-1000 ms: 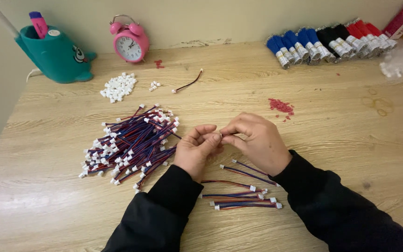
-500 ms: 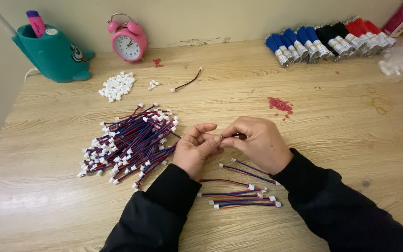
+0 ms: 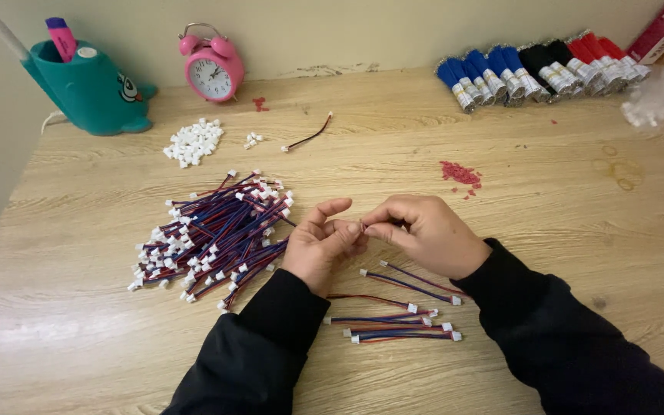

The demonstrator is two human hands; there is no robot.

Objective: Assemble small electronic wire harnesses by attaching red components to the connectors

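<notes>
— Little has moved: both hands stay together at 6 o'clock on the counter (image 3: 547, 230).
— Left hand (image 3: 323, 244) and right hand (image 3: 428, 234) fingers pinch one wire (image 3: 363, 227); best gripped close to its tip, beside the pile (image 3: 213, 230).

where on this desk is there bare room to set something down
Widest bare patch: right of the right hand, below the red crumbs. Also bare between the alarm clock and marker row, and the near-left corner. Crowded: the big wire pile by the left hand, and the small wire bundle.
</notes>
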